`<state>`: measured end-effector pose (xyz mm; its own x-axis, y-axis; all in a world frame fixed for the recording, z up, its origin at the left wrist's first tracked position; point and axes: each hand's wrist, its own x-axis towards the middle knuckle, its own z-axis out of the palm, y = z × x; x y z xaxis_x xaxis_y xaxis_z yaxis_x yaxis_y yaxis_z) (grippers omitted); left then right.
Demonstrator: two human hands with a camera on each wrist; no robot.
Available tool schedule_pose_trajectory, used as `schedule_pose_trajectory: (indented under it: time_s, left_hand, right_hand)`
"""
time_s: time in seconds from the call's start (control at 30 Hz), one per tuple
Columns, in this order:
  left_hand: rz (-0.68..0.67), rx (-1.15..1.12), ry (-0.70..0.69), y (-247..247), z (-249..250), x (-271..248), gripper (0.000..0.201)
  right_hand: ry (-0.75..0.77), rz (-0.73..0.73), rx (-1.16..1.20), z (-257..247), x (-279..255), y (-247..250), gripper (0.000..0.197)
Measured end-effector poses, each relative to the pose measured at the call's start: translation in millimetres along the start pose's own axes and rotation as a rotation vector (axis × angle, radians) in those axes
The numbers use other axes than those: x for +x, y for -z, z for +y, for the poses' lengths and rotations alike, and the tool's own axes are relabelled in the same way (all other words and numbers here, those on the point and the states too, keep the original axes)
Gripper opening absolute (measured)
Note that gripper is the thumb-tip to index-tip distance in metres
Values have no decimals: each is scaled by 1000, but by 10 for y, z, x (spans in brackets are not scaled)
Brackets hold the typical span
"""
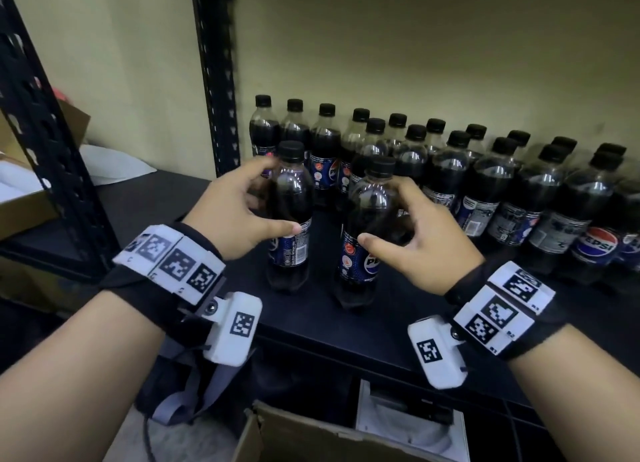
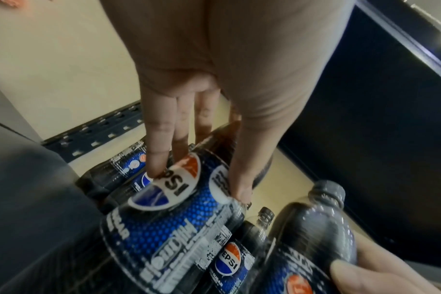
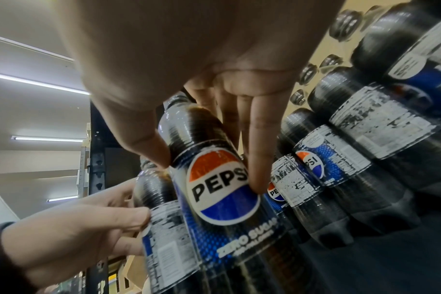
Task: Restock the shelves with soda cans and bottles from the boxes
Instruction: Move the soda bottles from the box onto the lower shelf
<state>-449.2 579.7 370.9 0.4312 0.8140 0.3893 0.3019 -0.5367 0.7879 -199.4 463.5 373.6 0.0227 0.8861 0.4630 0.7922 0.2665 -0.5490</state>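
Two black-capped Pepsi bottles stand upright at the front of the black shelf [image 1: 346, 333]. My left hand [image 1: 275, 198] grips the left bottle [image 1: 291, 226] round its upper body, thumb on the label. My right hand [image 1: 382, 215] grips the right bottle [image 1: 367, 253] the same way. In the left wrist view, the left hand [image 2: 199, 183] pinches the label of its bottle [image 2: 179, 228] between thumb and fingers. The right wrist view shows the right hand [image 3: 209, 173] curled round its Pepsi Zero Sugar bottle [image 3: 227, 202]. Whether the bases touch the shelf is unclear.
Two rows of several matching bottles [image 1: 485, 184] fill the back and right of the shelf. A black slotted upright [image 1: 214, 80] stands behind at the left. An open cardboard box [image 1: 311, 437] sits below the shelf's front edge, and another box [image 1: 20, 205] lies at far left.
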Motion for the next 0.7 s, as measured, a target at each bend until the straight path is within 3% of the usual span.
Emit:
schedule_pose_trajectory:
  time_s: [0.3,0.7]
  left_hand:
    - [10,51,-15,-104,-216,604,79]
    - [201,6,-92,-173,-600,1131,78]
  right_hand:
    - [-32,-7,-109,65,643,-290,76]
    - [-39,80,-174,187,1237,-651,68]
